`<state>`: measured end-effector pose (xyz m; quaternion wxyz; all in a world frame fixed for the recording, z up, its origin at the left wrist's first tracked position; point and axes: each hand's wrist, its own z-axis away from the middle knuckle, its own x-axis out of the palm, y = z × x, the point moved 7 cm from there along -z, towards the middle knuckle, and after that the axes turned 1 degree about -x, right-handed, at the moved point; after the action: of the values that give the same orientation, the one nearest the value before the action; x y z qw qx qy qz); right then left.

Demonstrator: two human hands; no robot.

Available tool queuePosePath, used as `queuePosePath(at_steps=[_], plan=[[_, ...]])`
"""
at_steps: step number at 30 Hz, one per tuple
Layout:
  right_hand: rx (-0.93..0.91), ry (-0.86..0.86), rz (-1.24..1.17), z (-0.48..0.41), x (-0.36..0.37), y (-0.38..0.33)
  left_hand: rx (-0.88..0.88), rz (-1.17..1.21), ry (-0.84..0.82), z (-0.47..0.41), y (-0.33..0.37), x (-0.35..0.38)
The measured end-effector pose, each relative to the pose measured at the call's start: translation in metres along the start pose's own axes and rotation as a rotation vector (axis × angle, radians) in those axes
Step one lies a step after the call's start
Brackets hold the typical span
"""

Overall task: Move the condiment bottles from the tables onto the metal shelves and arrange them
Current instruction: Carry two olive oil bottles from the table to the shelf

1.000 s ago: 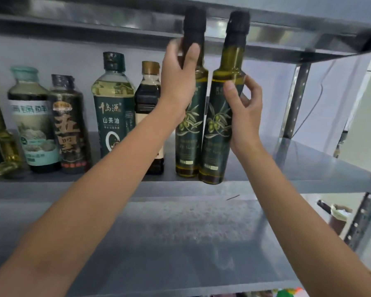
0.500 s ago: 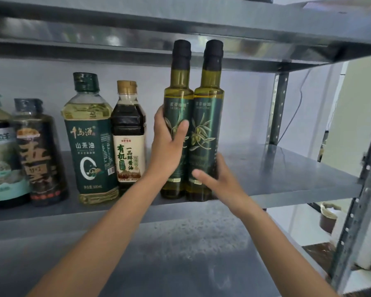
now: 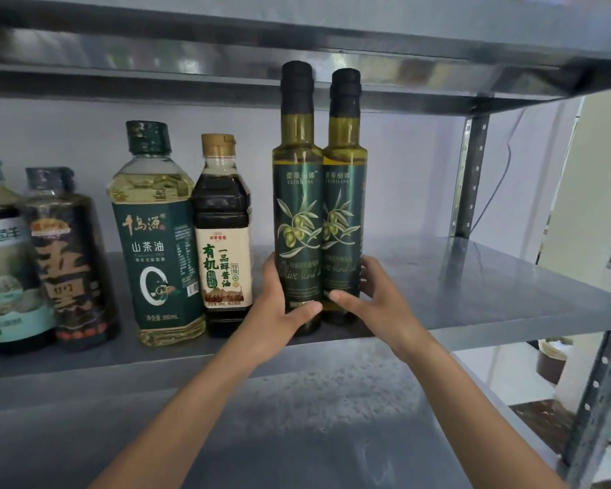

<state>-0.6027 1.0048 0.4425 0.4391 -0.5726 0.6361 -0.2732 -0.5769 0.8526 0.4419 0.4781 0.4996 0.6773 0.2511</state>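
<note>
left hand (image 3: 279,312) gripping, right hand (image 3: 378,301) apparently gripping

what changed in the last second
The left hand slid from the neck of the left olive bottle to its base; the right hand moved down the right olive bottle. Both, tilted before, now stand upright on the shelf. The other bottles stayed.

Left bottle: the tall dark-green glass olive-oil bottle on the left (image 3: 297,213), which we held up by its neck a second ago, now stands upright on the grey metal shelf (image 3: 473,294).
Right bottle: its matching twin bottle (image 3: 344,213) has come down too, touching it.
Left hand (image 3: 279,310): we slid it from neck to base.
Right hand (image 3: 378,294): we dropped it from mid-label to base.
</note>
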Motion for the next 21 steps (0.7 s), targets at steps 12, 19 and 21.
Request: queuePosePath(at_steps=[12, 19, 21], plan=[[0.005, 0.027, 0.006, -0.002, -0.003, 0.005, -0.02, -0.063, 0.096, -0.001, 0.009, 0.004], [-0.038, 0.115, 0.247, 0.012, -0.002, -0.001, -0.039, -0.464, 0.228, 0.021, 0.005, 0.004], [-0.084, 0.195, 0.532, 0.029, 0.0, -0.001, -0.085, -0.719, 0.217, 0.041, 0.0, 0.009]])
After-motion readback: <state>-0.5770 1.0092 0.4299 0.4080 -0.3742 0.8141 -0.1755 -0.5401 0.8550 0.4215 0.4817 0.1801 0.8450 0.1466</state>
